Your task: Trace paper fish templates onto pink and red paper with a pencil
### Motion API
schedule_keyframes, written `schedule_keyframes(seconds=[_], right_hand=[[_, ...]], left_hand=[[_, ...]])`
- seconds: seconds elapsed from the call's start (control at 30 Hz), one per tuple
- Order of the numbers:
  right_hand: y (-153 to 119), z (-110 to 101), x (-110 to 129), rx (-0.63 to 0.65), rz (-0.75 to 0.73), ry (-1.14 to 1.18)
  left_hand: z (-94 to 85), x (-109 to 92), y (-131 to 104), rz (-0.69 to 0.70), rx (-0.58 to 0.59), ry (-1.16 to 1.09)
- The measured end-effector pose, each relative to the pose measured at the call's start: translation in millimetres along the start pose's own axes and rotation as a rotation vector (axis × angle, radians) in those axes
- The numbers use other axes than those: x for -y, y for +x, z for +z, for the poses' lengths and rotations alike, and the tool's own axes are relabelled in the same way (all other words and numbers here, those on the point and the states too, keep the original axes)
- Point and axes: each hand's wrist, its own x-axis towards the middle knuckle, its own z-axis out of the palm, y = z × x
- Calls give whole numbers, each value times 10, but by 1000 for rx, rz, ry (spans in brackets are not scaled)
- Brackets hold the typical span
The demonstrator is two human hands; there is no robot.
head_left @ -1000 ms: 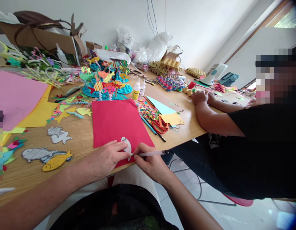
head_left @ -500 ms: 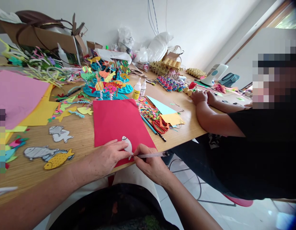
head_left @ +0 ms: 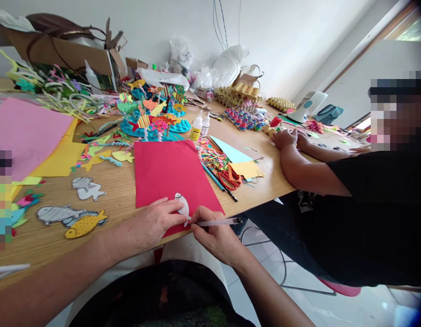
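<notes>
A sheet of red paper (head_left: 169,168) lies at the table's near edge, and a small white paper fish (head_left: 183,208) rests on its lower part. My left hand (head_left: 157,221) lies over the sheet with extended fingers, the fingertips pressing on the fish's side. A slim clear pen (head_left: 222,221) is pinched in my right hand (head_left: 213,236), its tip down by the fish's tail. My fingers partly hide the tail and the pen's tip. Left of the sheet lie grey paper fish (head_left: 87,188) and a yellow dotted paper fish (head_left: 86,225).
Beyond the red sheet stand glue bottles (head_left: 196,127) and colourful fish models (head_left: 154,120). Red-handled scissors (head_left: 230,178), pencils and paper scraps lie to its right. A co-worker's forearms (head_left: 299,168) rest on the table at right. Pink paper (head_left: 29,136) is at left.
The view has shifted slightly. Both hands hold almost the same pose, with the pen still at the fish's tail.
</notes>
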Motion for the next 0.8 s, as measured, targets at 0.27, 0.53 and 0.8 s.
schedule_keyframes(seconds=[0.27, 0.53, 0.8], right_hand=[[-9, 5, 8, 40, -17, 7], [0, 28, 7, 70, -20, 68], [43, -8, 28, 47, 15, 178]], left_hand=[[4, 12, -1, 6, 7, 1], [51, 65, -30, 26, -35, -23], [34, 45, -38, 4, -30, -21]])
